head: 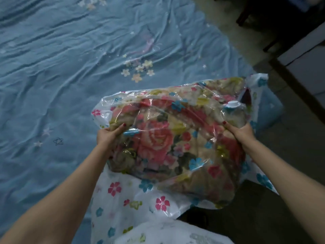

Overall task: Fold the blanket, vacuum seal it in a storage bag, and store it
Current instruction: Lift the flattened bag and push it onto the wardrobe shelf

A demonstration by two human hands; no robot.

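Both arms reach forward, the left hand (108, 136) and right hand (241, 132) gripping with curled fingers (121, 128).

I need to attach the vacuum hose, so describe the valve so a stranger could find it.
Start at the bag held between both hands over the blue bed. Look just beyond the right hand. The valve is the one round white cap.

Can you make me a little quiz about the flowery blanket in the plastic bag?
1. True or false: the blanket is inside the storage bag.
2. Which hand is nearer the white valve cap: the left hand or the right hand?
3. What colour is the bedsheet beside the bag?

Key
1. True.
2. The right hand.
3. Blue, with small printed flowers.
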